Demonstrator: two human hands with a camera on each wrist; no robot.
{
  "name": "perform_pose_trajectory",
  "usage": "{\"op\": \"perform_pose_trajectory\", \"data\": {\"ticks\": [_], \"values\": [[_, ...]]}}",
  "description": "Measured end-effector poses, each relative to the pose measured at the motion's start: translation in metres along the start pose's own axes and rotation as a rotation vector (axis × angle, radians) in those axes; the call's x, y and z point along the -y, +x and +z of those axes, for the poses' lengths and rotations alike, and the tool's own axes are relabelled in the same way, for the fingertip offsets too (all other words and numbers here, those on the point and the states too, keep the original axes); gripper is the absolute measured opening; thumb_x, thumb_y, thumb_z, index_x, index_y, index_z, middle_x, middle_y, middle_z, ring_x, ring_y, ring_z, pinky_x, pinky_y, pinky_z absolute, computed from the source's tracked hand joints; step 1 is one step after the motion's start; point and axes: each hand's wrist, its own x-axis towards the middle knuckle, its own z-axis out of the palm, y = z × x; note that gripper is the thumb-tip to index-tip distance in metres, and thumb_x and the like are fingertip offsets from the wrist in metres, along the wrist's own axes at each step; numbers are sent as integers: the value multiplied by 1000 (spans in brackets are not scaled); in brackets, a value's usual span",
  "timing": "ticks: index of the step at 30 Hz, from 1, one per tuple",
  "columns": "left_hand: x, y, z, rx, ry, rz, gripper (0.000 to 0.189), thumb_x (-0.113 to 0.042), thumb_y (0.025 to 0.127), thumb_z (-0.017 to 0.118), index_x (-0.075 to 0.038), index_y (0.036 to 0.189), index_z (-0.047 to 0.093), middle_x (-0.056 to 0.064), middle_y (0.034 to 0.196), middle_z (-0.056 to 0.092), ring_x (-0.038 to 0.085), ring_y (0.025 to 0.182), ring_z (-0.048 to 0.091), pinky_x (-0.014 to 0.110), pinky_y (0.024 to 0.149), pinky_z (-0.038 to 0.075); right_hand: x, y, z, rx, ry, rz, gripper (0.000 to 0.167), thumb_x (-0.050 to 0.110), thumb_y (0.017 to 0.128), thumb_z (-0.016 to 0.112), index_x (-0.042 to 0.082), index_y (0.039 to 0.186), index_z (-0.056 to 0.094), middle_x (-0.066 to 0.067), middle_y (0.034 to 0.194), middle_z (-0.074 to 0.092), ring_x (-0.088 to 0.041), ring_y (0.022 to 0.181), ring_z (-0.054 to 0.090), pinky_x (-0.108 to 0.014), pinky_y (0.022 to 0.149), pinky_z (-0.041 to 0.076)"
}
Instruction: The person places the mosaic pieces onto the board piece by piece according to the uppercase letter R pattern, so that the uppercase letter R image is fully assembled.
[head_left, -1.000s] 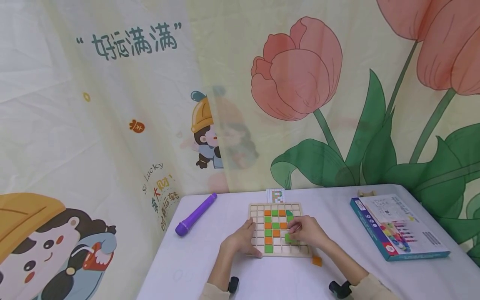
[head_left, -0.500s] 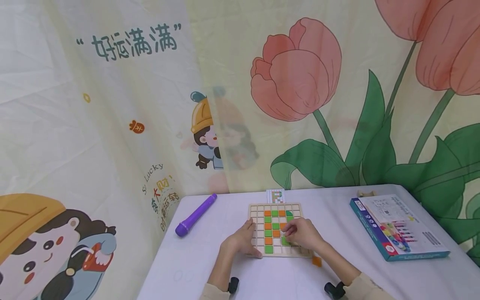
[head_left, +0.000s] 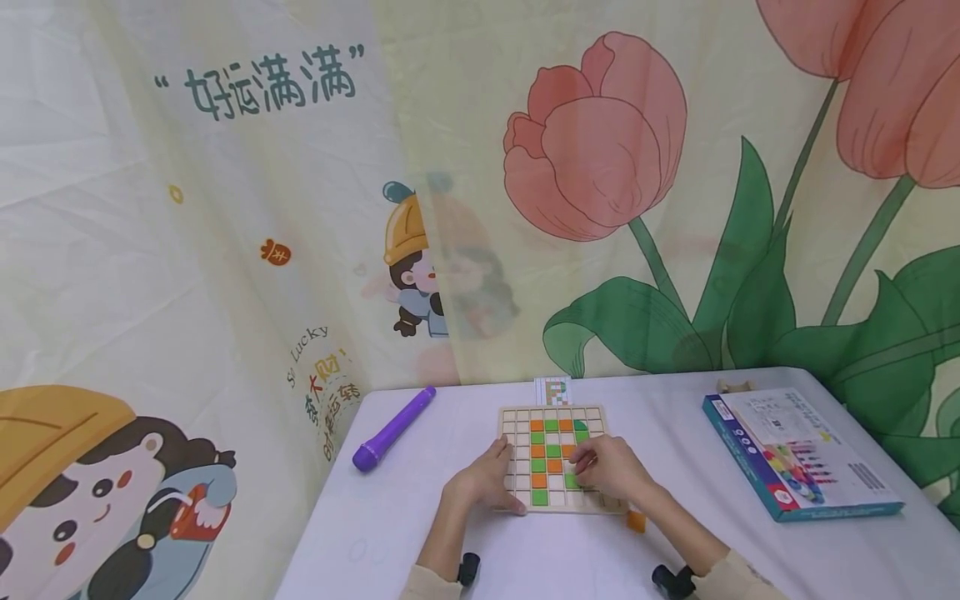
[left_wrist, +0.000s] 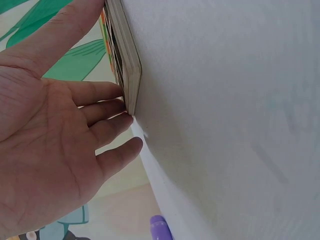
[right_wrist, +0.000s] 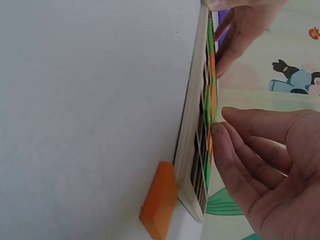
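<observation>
A wooden grid board (head_left: 517,414) lies on the table, with orange and green square tiles (head_left: 539,482) in several of its cells. My left hand (head_left: 483,479) rests along the board's left edge. In the left wrist view its fingers touch the side of the board (left_wrist: 131,75), thumb extended. My right hand (head_left: 611,467) is over the board's right half, beside a green tile (head_left: 572,481). In the right wrist view thumb and forefinger are bent close together, forefinger tip against the tiles (right_wrist: 210,145). Whether they pinch one is hidden.
An orange block (right_wrist: 160,200) lies by the board's near right corner. Behind the board is a small pattern card (head_left: 555,390). A purple toy microphone (head_left: 393,429) lies at the left, a flat box (head_left: 802,458) at the right. A printed curtain (head_left: 480,208) hangs behind the table.
My right hand has shifted a little left and inward over the board, and the green tile under it looks moved slightly left. The left hand has stayed at the board's edge.
</observation>
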Motion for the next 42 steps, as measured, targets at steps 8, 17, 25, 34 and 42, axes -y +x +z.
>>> {"op": "perform_pose_trajectory", "data": {"ticks": [8,17,25,34,42], "values": [[-1,0,-1,-2,15,-3,114,-37,72,97,5,158,37,19,170,28,31,158,25,44,127,28,0,-20,-21,-17,-72,31,21,4,80,89,11,95,77,5,77,63,-14,75,58,-24,67,55],[-2,1,-1,7,11,-10,113,-38,72,97,4,158,37,18,170,28,31,157,26,44,126,29,-11,-33,-38,96,-166,148,52,15,67,99,8,113,75,-1,93,64,-20,87,55,-37,80,57],[-2,0,0,8,8,-14,114,-39,72,96,3,159,36,18,170,27,31,157,26,45,126,29,-21,-48,-40,166,-176,172,64,1,64,95,7,123,70,-1,84,59,-18,77,54,-31,64,50],[-1,1,-2,3,16,-13,113,-39,72,97,4,158,37,18,170,28,30,157,26,44,126,29,-19,-56,-46,130,-229,178,65,-1,65,94,1,124,66,0,76,60,-18,69,55,-31,61,49],[-2,-1,-2,4,-1,-11,112,-37,72,97,4,158,38,18,169,28,30,157,26,44,126,30,-27,-54,-51,42,-102,203,44,-4,70,90,4,105,65,0,76,66,-18,67,60,-32,57,54]]}}
